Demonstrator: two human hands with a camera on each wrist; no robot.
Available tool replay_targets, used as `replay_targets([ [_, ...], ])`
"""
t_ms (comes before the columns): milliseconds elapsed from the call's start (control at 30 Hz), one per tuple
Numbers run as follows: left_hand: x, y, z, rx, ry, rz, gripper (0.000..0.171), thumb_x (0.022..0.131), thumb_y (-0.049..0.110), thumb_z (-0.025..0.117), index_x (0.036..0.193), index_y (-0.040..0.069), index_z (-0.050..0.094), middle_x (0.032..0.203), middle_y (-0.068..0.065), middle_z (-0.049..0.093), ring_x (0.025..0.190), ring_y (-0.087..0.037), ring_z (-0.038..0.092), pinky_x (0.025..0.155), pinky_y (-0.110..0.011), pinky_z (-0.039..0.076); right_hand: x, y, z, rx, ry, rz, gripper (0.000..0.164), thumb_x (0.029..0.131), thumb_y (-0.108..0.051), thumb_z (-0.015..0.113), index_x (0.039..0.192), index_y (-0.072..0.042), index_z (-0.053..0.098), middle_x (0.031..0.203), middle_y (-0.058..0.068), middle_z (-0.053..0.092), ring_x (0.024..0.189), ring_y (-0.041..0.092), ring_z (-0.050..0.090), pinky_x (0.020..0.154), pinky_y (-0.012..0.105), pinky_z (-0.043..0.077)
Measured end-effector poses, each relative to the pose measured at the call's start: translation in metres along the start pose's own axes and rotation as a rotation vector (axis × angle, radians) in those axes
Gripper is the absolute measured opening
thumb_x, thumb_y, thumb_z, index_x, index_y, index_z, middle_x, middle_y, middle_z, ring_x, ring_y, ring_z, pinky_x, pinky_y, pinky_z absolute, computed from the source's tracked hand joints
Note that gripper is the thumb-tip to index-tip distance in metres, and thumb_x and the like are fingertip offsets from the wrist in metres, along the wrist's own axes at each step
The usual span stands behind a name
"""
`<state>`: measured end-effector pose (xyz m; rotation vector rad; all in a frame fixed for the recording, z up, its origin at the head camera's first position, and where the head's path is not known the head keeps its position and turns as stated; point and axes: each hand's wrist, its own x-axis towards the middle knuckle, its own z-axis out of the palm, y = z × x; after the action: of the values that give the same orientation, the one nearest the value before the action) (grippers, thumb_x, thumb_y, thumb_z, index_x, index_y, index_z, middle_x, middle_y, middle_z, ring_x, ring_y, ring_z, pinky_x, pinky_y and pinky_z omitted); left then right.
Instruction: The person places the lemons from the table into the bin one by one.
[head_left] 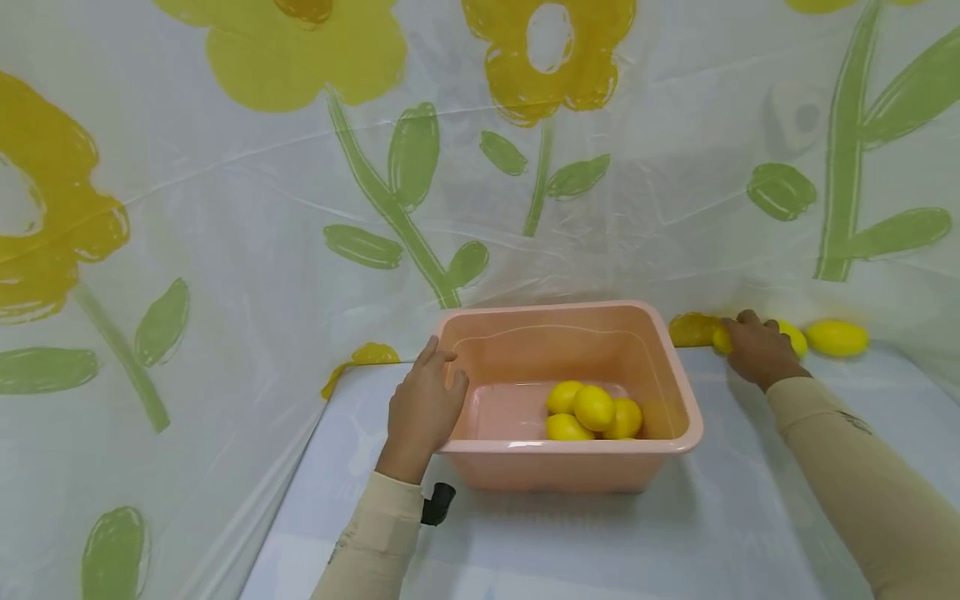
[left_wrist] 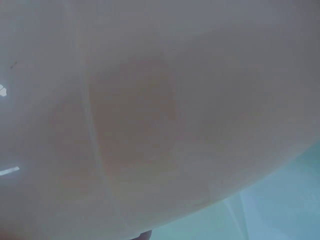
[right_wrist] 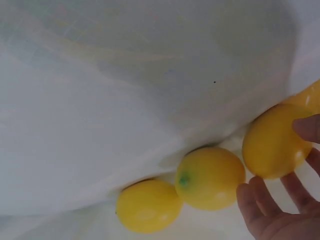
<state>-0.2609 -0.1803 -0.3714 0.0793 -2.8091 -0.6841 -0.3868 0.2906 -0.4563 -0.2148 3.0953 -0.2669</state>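
A pink plastic tub stands on the table with several yellow lemons in its right half. My left hand rests over the tub's left rim, fingers loosely extended and thumb spread toward the inside. The left wrist view is filled by the tub's blurred outer wall. At the back right, my right hand grips a lemon at the left end of a row, thumb on one side and fingers round the other. Beside it lie a second lemon and a third lemon.
A white curtain printed with large yellow flowers and green stems hangs behind and to the left. It meets the back of the pale table, close behind the tub and the row of lemons. Something small and black shows by the left wrist.
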Motion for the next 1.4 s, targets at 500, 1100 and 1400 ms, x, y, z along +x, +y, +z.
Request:
replay_targets([
  [500,0.002,0.001,-0.002,0.005,-0.024,-0.02,0.043,0.098,0.036,0.049,0.132,0.014,0.064,0.16,-0.006,0.039,0.108,-0.044,0.067,0.082,-0.054,0.054,-0.01,-0.003,-0.004,0.063,0.038,-0.03,0.048,0.091,-0.014,0.061,0.13,0.009,0.043,0.117,0.04,0.037,0.084,0.055,0.048,0.072,0.062,0.046],
  [1100,0.0,0.001,-0.001,0.004,-0.027,-0.023,0.043,0.097,0.036,0.048,0.131,0.014,0.064,0.16,-0.006,0.04,0.109,-0.046,0.066,0.084,-0.056,0.053,-0.009,0.001,0.0,0.126,0.001,0.039,0.053,0.09,-0.021,0.07,0.127,0.008,0.046,0.119,0.039,0.039,0.087,0.049,0.055,0.081,0.062,0.048],
  [1400,0.0,0.0,-0.001,0.009,-0.024,-0.022,0.043,0.097,0.036,0.049,0.131,0.014,0.064,0.16,-0.006,0.039,0.104,-0.044,0.068,0.079,-0.054,0.054,-0.013,0.003,0.001,0.171,-0.007,0.04,0.061,0.091,-0.021,0.065,0.137,0.012,0.04,0.125,0.042,0.034,0.097,0.055,0.052,0.088,0.066,0.045],
])
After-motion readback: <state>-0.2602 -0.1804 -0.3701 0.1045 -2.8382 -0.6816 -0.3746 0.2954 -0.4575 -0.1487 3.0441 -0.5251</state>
